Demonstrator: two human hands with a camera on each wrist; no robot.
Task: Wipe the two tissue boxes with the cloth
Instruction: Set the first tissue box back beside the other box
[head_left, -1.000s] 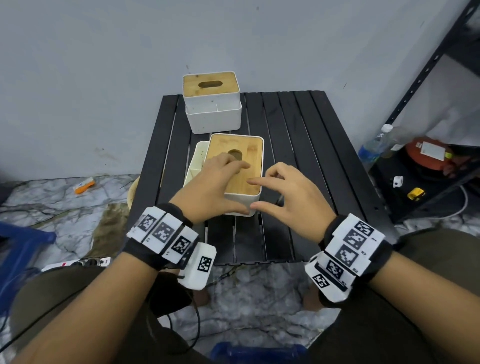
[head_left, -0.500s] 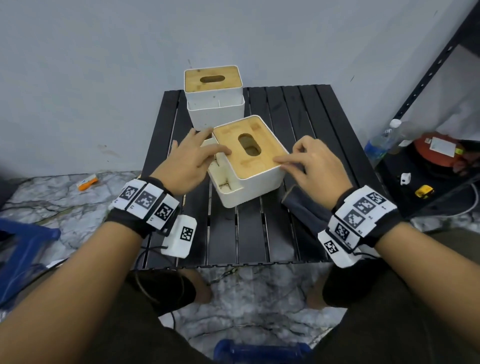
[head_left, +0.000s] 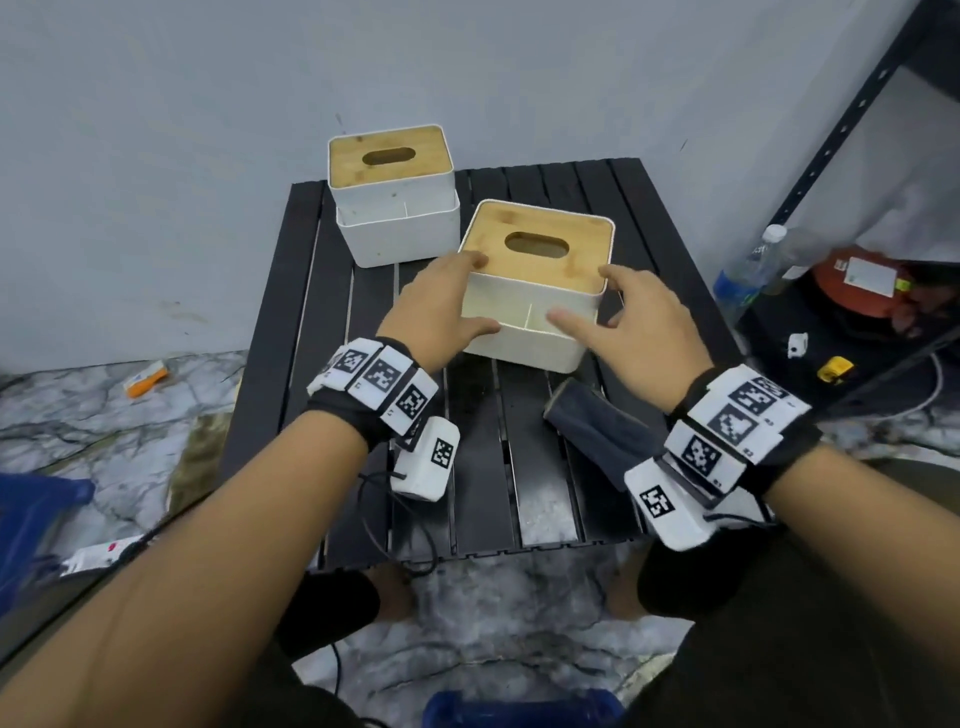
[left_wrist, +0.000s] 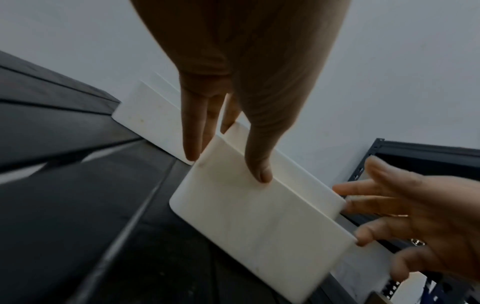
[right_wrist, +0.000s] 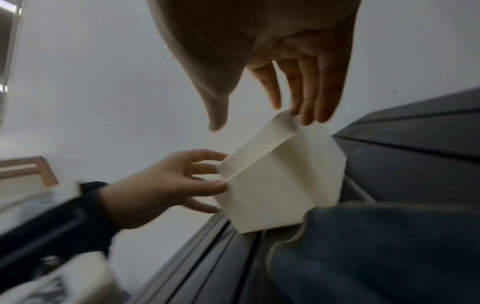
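As two hands (head_left: 441, 312) (head_left: 641, 332) touch one, two boxes (head_left: 519, 349) (head_left: 395, 231) stand.

near tissue box (head_left: 519, 345): white, tan wood lid | far tissue box (head_left: 395, 234): same | cloth (head_left: 592, 431): dark blue-grey | table (head_left: 322, 312): black slats | floor (head_left: 78, 426): grey-veined marble | wrist bands (head_left: 374, 379): black, white tags with black codes

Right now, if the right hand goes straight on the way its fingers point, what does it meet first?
The near tissue box: the right hand points forward and left, and its fingertips sit at the box's right near corner, apparently touching it.
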